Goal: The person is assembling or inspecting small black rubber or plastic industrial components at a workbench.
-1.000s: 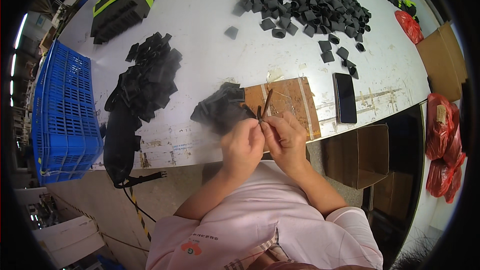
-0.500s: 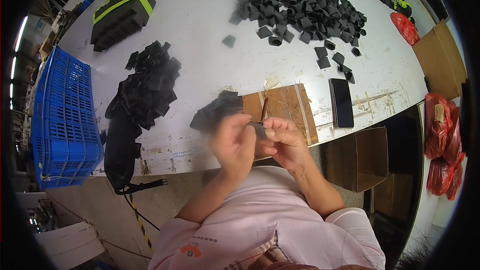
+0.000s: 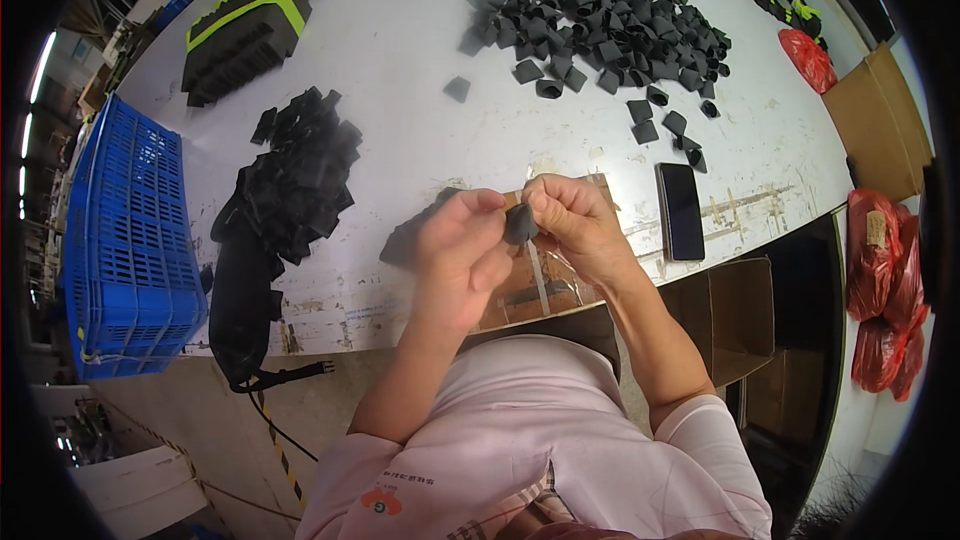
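Pinching small black piece (image 3: 519,224) between left hand (image 3: 462,252), right hand (image 3: 572,220).

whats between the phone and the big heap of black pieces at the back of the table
In the head view, a few stray black pieces lie on the white table between the phone and the heap.

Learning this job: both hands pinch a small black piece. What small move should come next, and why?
Probably set the small black fabric piece, pinched between left hand and right hand, onto the black pile at left; similar pieces lie there.
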Demonstrator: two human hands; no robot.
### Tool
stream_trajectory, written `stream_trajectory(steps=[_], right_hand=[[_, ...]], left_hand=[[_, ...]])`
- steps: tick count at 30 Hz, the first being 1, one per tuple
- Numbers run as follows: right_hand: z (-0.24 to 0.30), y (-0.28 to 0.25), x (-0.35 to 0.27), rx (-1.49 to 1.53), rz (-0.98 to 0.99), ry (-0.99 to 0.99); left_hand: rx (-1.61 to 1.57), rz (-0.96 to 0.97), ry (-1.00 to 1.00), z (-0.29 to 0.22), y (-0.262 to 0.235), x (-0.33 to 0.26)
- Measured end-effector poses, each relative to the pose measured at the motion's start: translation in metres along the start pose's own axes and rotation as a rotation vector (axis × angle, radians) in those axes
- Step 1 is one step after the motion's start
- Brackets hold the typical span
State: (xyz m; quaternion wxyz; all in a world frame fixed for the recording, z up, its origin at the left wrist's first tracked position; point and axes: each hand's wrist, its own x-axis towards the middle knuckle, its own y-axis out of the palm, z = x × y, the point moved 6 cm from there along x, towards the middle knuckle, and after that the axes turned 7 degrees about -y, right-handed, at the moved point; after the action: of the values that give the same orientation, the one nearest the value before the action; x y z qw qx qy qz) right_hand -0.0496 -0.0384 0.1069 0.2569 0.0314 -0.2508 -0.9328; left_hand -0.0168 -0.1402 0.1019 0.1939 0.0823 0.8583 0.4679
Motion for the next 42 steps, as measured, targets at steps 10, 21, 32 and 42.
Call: stream_trajectory(steps=[10, 21, 32, 42], right_hand=[[0.054, 0.019, -0.036, -1.100, -0.250, -0.748], [0.064, 0.041, -0.031, -1.286, -0.247, -0.969], [0.052, 0.030, -0.026, -1.183, -0.173, -0.912], [0.060, 0.022, -0.020, -1.053, -0.134, -0.725]], left_hand=[[1.106, 0.021, 0.795, -0.037, 0.045, -0.011], [0.163, -0.099, 0.467, -0.020, 0.009, -0.012], [0.471, -0.086, 0.634, -0.024, 0.008, -0.020], [1.139, -0.115, 0.835, -0.041, 0.036, -0.020]])
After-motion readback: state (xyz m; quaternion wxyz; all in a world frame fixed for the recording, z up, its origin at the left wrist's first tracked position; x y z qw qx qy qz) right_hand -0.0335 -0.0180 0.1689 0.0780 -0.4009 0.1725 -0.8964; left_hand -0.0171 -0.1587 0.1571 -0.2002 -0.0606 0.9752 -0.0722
